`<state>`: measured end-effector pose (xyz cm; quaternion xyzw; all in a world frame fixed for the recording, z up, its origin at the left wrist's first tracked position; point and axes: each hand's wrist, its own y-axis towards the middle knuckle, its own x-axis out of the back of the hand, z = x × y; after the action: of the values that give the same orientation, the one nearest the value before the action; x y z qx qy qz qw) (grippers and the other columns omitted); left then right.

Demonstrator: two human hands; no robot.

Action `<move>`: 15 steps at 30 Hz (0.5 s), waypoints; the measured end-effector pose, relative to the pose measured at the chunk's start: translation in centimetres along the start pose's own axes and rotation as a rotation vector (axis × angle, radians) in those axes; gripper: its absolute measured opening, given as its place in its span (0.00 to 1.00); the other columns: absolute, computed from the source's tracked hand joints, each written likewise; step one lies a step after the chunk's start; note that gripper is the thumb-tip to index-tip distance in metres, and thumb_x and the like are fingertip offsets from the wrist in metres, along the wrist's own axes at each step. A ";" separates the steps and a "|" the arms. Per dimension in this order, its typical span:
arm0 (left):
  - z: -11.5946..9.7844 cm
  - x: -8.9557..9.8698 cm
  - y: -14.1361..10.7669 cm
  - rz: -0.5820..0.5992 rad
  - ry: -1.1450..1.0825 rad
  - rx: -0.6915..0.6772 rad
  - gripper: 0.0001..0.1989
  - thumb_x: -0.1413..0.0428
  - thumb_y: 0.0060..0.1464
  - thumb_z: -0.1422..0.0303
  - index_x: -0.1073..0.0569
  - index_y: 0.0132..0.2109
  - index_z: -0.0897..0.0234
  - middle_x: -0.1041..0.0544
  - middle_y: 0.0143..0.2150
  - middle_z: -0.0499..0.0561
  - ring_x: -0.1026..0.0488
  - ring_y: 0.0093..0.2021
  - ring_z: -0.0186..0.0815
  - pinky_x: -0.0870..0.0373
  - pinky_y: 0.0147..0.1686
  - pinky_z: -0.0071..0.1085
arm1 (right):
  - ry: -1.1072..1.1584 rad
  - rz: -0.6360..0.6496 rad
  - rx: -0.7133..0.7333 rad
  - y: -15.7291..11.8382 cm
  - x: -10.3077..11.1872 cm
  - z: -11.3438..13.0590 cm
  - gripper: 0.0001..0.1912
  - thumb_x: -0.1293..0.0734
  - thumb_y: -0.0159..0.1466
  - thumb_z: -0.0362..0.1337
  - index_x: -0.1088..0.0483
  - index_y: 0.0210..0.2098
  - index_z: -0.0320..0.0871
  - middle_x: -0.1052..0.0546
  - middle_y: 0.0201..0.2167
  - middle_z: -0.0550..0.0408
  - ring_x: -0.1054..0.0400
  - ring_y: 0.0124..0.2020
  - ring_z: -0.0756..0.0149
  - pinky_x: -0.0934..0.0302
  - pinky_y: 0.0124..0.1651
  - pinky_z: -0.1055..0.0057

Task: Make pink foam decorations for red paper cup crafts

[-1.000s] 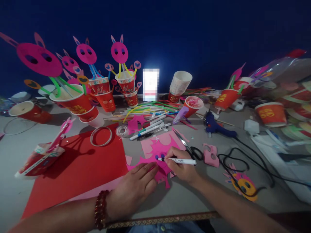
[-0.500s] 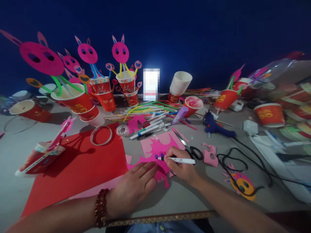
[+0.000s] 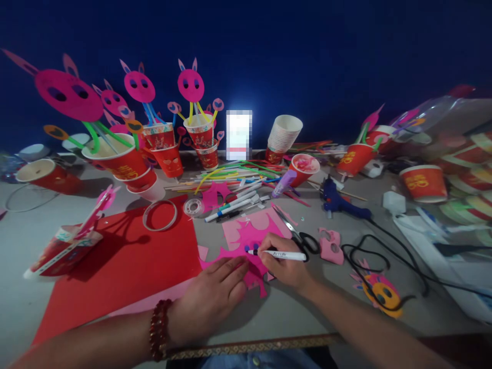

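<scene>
A white acrylic marker [image 3: 286, 254] is held in a writing grip by my right hand [image 3: 282, 264], its dark tip on a bright pink paper cut-out [image 3: 249, 236] beside dark blue spots. My left hand [image 3: 219, 292], with a red bead bracelet at the wrist, lies flat, fingers stretched over the lower left of the pink paper. A light pink sheet [image 3: 230, 233] is partly under the cut-out. Black-handled scissors [image 3: 303, 239] lie just beyond my right hand. Left of my left hand is a large red sheet [image 3: 126, 271].
Several markers [image 3: 234, 207], a tape roll [image 3: 193, 207] and a pile of straws [image 3: 230, 174] lie behind the paper. Cup figures with pink faces [image 3: 191, 86] stand at back left. A blue glue gun [image 3: 338, 200] with a black cord [image 3: 415, 261] lies right, near stacked cups [image 3: 284, 136].
The view has shifted very slightly. My right hand and the marker stay nearly in place on the pink paper, and my left hand has barely moved.
</scene>
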<state>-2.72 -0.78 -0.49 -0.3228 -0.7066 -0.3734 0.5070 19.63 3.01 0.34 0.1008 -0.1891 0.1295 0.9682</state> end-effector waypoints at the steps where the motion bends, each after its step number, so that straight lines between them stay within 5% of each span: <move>1: 0.0 0.1 0.0 -0.002 -0.002 -0.004 0.11 0.52 0.66 0.72 0.30 0.52 0.69 0.30 0.61 0.59 0.40 0.66 0.46 0.39 0.63 0.44 | 0.000 0.004 -0.003 0.0 0.0 -0.1 0.08 0.39 0.61 0.32 0.37 0.24 0.45 0.33 0.19 0.62 0.43 0.20 0.71 0.49 0.25 0.73; 15: 0.0 0.1 0.1 0.001 -0.007 -0.005 0.12 0.50 0.65 0.72 0.30 0.53 0.68 0.29 0.61 0.59 0.39 0.65 0.46 0.40 0.63 0.43 | -0.020 -0.011 0.043 0.1 -0.1 -0.3 0.08 0.39 0.61 0.32 0.37 0.25 0.44 0.34 0.19 0.62 0.43 0.20 0.71 0.49 0.25 0.74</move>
<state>-2.67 -0.74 -0.42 -0.3256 -0.7073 -0.3737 0.5040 19.61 3.17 0.02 0.1240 -0.1954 0.1274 0.9645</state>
